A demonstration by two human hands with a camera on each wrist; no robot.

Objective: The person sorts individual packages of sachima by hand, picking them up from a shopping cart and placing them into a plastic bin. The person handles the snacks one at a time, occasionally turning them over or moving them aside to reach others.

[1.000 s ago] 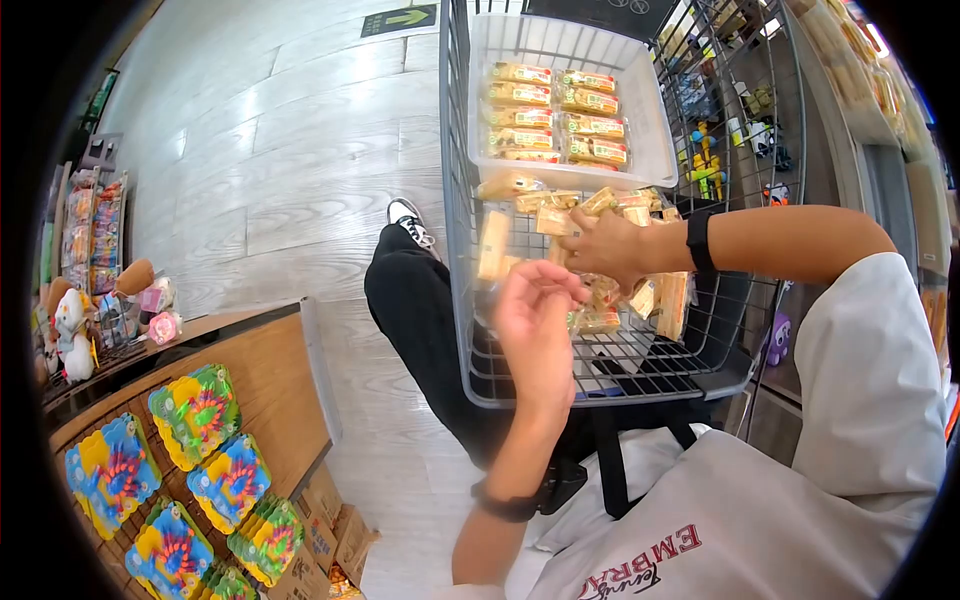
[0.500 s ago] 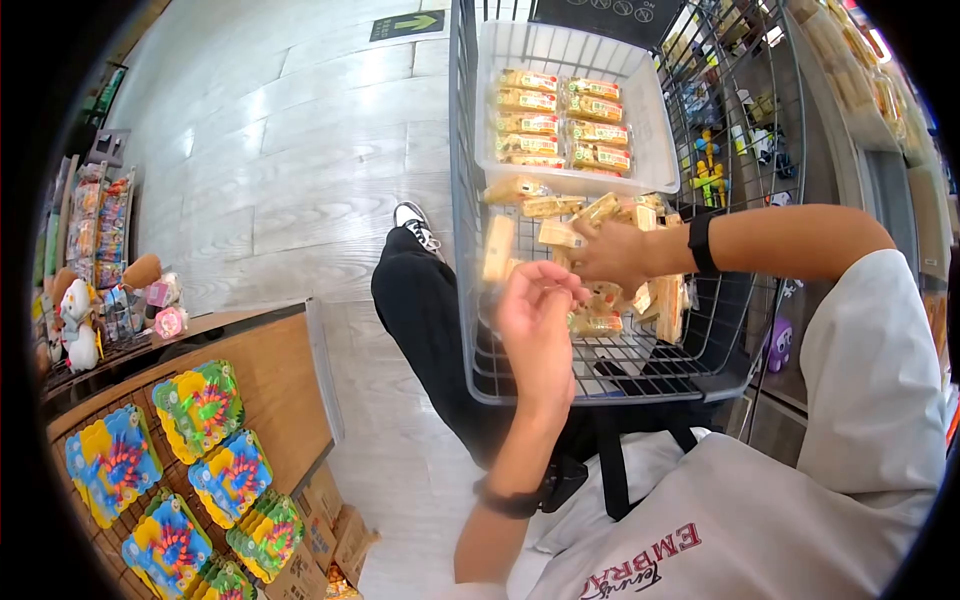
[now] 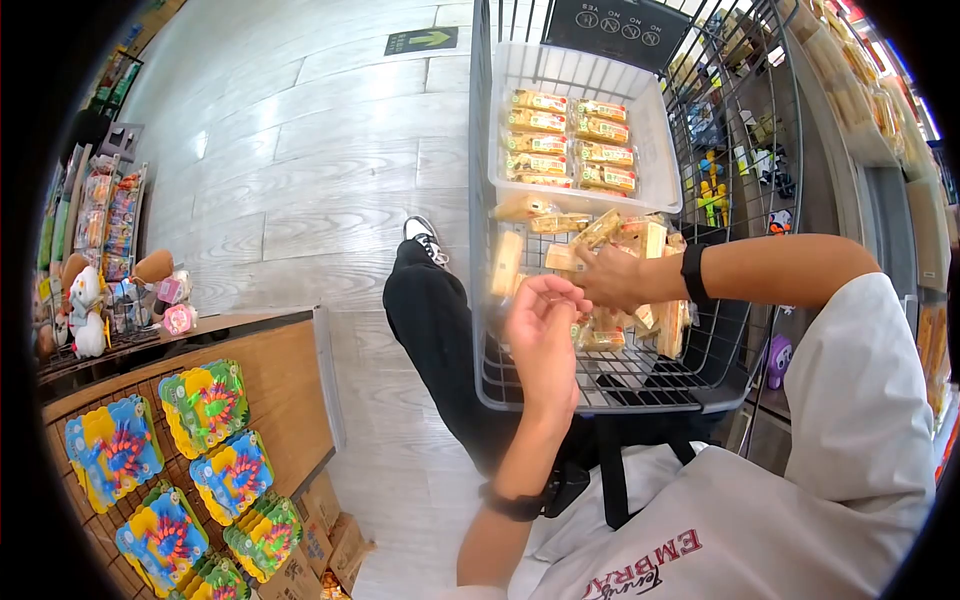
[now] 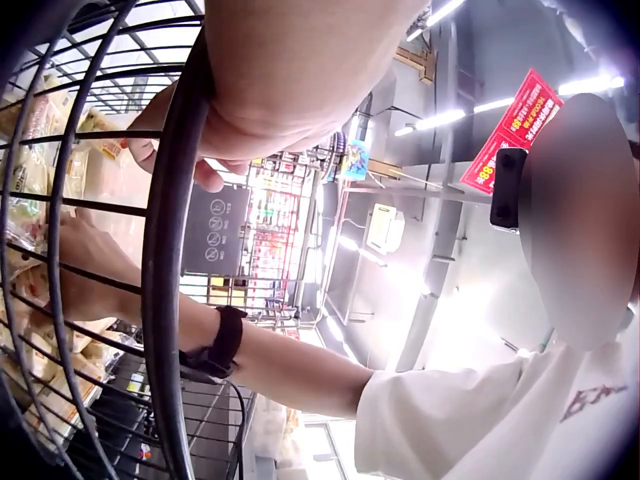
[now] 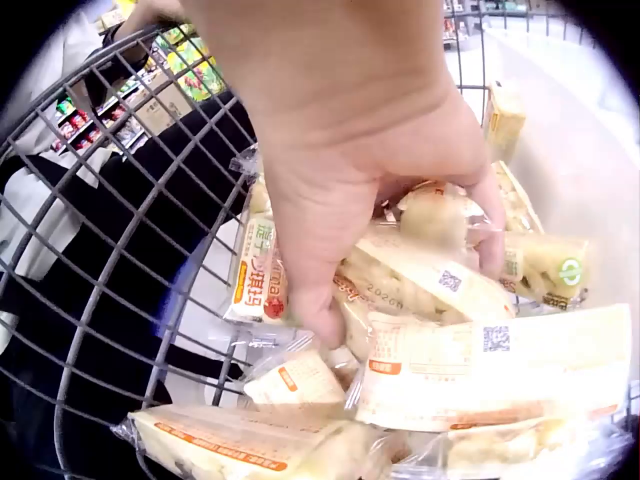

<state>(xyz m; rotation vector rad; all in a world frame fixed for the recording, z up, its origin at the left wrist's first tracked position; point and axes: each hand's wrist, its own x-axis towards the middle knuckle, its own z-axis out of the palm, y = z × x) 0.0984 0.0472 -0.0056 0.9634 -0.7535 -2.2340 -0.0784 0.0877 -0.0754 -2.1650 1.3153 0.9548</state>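
Note:
My right hand [image 3: 612,276] reaches down into a heap of wrapped sachima bars [image 3: 657,243] in a wire shopping cart [image 3: 745,340]. In the right wrist view, its thumb and fingers straddle and grip one wrapped sachima bar [image 5: 425,278] with a printed date and a square code. Other bars lie around it, some tilted over one another. My left hand [image 3: 545,330] hovers over the cart's near side, fingers loosely curled and holding nothing. Beyond the heap, a translucent white bin [image 3: 648,90] holds two columns of packed bars [image 3: 535,121].
A black sign panel [image 3: 617,32] is fixed at the cart's far end. Shelving [image 3: 880,210] runs along the right. On the left stand a wooden display [image 3: 290,375] with colourful toy packs [image 3: 205,405] and some plush toys [image 3: 85,310]. Pale tiled floor [image 3: 340,180] lies between.
The cart and its surroundings have shifted slightly right and down in the head view. My right hand stays within the heap, and my left hand keeps nearly the same pose.

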